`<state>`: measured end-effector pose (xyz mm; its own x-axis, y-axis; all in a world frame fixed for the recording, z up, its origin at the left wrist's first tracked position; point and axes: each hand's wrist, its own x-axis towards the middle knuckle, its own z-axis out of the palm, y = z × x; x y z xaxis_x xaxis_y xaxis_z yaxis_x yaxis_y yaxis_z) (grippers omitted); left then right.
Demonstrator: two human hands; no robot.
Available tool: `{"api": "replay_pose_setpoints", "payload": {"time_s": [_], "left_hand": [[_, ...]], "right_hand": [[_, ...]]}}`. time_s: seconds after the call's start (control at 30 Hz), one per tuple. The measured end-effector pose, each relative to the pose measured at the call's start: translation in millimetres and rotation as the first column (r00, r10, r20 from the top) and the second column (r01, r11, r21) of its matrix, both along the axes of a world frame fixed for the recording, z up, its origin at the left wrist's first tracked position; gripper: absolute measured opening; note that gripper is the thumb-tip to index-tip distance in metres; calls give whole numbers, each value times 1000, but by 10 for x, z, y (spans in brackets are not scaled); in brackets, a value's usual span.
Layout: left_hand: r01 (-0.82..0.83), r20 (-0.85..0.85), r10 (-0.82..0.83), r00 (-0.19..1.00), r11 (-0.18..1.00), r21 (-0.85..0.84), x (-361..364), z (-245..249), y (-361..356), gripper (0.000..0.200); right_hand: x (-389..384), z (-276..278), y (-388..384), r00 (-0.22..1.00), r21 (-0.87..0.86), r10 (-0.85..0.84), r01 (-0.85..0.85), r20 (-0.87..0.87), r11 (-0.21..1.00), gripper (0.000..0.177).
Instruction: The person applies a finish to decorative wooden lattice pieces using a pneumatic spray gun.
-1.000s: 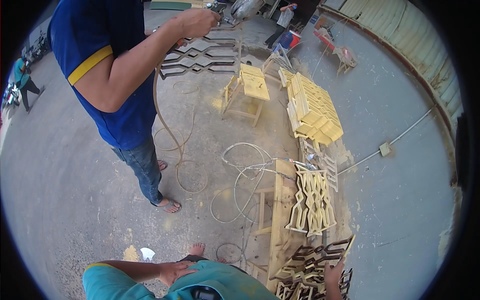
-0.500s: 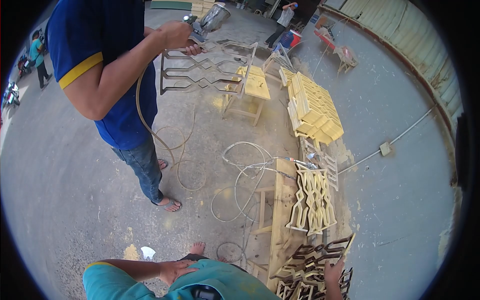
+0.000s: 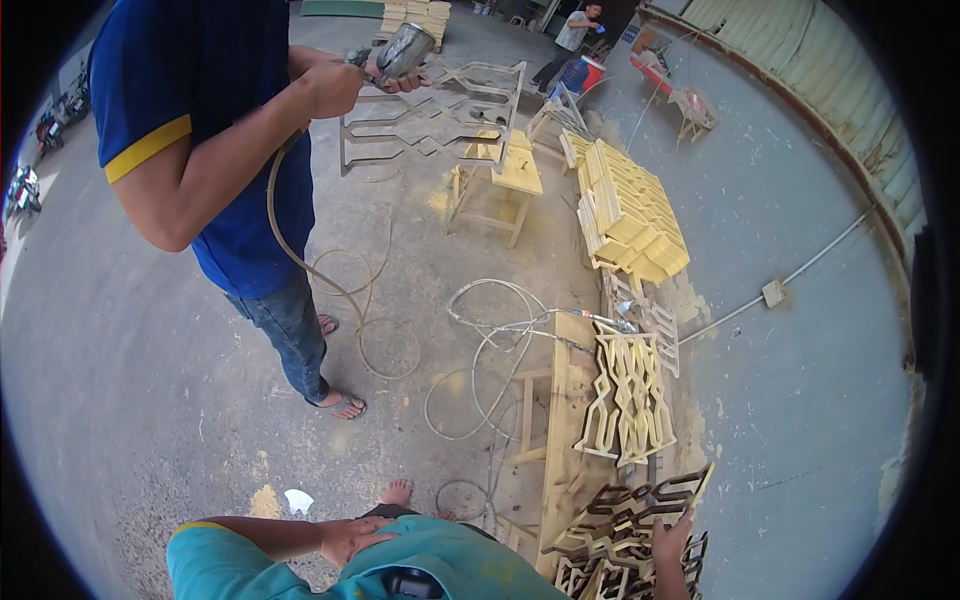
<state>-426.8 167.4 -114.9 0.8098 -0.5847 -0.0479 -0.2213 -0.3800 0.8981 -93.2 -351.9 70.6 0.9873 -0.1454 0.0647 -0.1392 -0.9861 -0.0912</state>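
My left hand (image 3: 355,539) lies flat against my hip on the teal shirt, fingers stretched and holding nothing. At the lower right, my right hand (image 3: 671,541) is closed at the end of a dark brown zigzag wooden frame (image 3: 683,487), its grip partly hidden. That frame leans over a pile of similar frames (image 3: 610,540) on the bench. Just beyond them lie pale yellow frames (image 3: 632,395). Across from me, a co-worker in a blue shirt holds a spray gun (image 3: 400,55) with a metal cup, and a frame (image 3: 430,125) hangs from their other hand.
A long wooden bench (image 3: 568,400) runs beside the grey wall (image 3: 800,400). Hoses (image 3: 480,390) loop over the concrete floor. Farther off are a small yellow-dusted table (image 3: 518,172) and a stack of yellow frames (image 3: 635,215). Another person (image 3: 572,42) stands in the background.
The co-worker's frame has shifted slightly up and right and looks lighter; the spray gun has moved left. The background person's arm has lowered. The person at far left is out of view. My hands stay put.
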Motion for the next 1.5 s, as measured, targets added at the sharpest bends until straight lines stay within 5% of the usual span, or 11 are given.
{"api": "replay_pose_setpoints", "payload": {"time_s": [0.37, 0.5, 0.6, 0.73, 1.03, 1.17, 1.2, 1.23, 1.33, 1.47, 1.5], "left_hand": [[8, -30, -6, 1000, 998, 61, 19, 140, -8, 86], [2, -29, 0, 1000, 998, 69, -25, -1, -45, 122], [-1, -49, 4, 999, 998, 63, -42, 31, -34, 123], [-7, -20, 8, 1000, 999, 48, -42, 77, -26, 93], [31, -76, -21, 997, 991, 134, 42, 209, 26, 102], [188, -580, 92, 810, 895, 405, 685, 1121, 308, 78], [-246, -280, 381, 881, 875, 416, 652, 1107, 343, 56], [-628, 16, 651, 759, 725, 283, 610, 1089, 373, 34], [-792, -71, 797, 600, 604, 85, 549, 2103, 432, 23], [-960, 420, 882, 216, 112, 258, 352, 2023, 537, 33], [-955, 403, 878, 259, 170, 242, 396, 1900, 593, 41]], "right_hand": [[-31, 53, 19, 999, 10, -18, 18, -29, 1000, 87], [-39, 72, 50, 1000, 2, -18, 18, -18, 1000, 87], [-39, 66, 42, 1000, 9, -14, 14, -22, 1000, 87], [-19, 38, 42, 1000, 7, -17, 18, -17, 1000, 86], [-22, 31, 50, 1000, -1, -15, 15, -11, 1000, 86], [-9, 17, -33, 1000, 41, 8, -7, -23, 999, 84], [-3, 11, -54, 1000, 29, 3, -2, -20, 1000, 83], [-6, 10, -69, 1000, 16, -6, 6, -18, 1000, 83], [-40, 78, -50, 1000, 14, -19, 19, -15, 1000, 79], [-43, 44, -181, 998, -40, -59, 59, -19, 997, 77], [-44, 55, -191, 999, -8, -49, 49, -16, 999, 78]]}}
